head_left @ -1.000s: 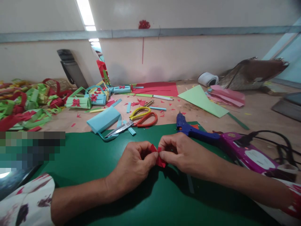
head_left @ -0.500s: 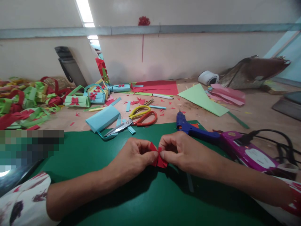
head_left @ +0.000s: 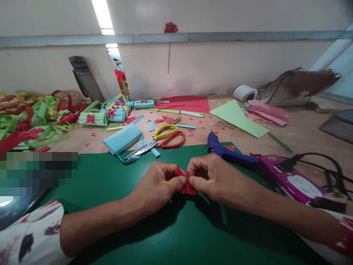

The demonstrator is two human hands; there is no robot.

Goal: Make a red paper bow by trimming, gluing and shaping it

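**A:** Where's the paper right now?

**B:** Dead centre for me! The red paper piece point(head_left: 190, 188) is up between the two hands, over the green mat point(head_left: 110, 232). It looks raised, with a dark shadow below.

**A:** And your grip?

**B:** Narrow on both sides. My left hand point(head_left: 161, 180) has a tight pinch on the left part, my right hand point(head_left: 211, 178) the same just beside it. They're all but meeting at the middle. Part of the paper is covered, so I can't tell how the hidden folds run.

**A:** Which step do you make it?

**B:** I'd call it shaping: gathering or creasing the paper at its middle, a fine two-handed job.

**A:** So what does the next move call for?

**B:** Steady pressure, I'd say, with one pinch held firm while the other is free to adjust. Let both go and the folds could spring open.

**A:** Anything near the work?

**B:** The scissors point(head_left: 150, 145) lie beyond the left hand, next to the folded blue paper point(head_left: 122, 139). The blue glue gun point(head_left: 234, 155) rests beyond the right, nozzle pointing away. Neither is in my grip.
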